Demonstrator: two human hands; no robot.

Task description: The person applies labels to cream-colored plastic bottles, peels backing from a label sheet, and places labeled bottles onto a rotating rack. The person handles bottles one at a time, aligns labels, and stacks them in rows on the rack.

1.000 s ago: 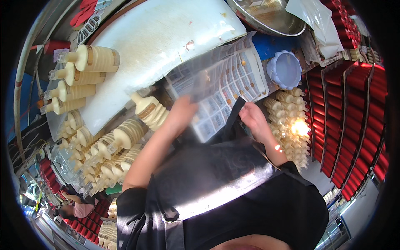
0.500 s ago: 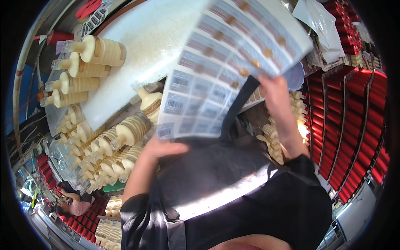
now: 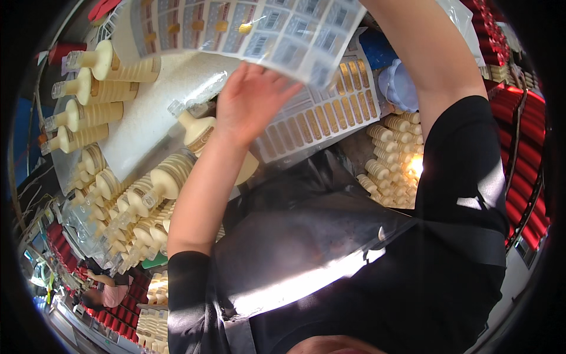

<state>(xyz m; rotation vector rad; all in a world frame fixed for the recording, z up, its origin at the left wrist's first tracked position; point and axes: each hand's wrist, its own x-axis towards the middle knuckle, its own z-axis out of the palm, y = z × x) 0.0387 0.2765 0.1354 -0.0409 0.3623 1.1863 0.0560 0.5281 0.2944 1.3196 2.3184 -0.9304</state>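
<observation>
A large sheet of printed labels [image 3: 286, 35] is raised at the top of the view, tilted over the white work surface [image 3: 171, 76]. My left hand [image 3: 250, 103] is at its lower edge, fingers stretched out and apart, with the fingertips by the sheet. My right arm reaches up past the top edge, so the right hand is out of the picture. Below the raised sheet, a second sheet with gold oblong stickers [image 3: 324, 118] lies partly covered. A cream bottle with a clear cap [image 3: 197, 130] lies beside my left wrist.
Several cream bottles [image 3: 103, 74] lie at the left, with more piled below them [image 3: 147, 194]. A pale lavender bowl [image 3: 398, 85] sits at the right near rows of small cream bottles [image 3: 389, 150]. Red ribbed stacks [image 3: 525, 159] stand far right. Another person [image 3: 109, 292] is at lower left.
The label sheet has moved up and left and turned, uncovering the gold sticker sheet. My left hand has risen from the apron to the sheet's edge; my right hand has gone out of view.
</observation>
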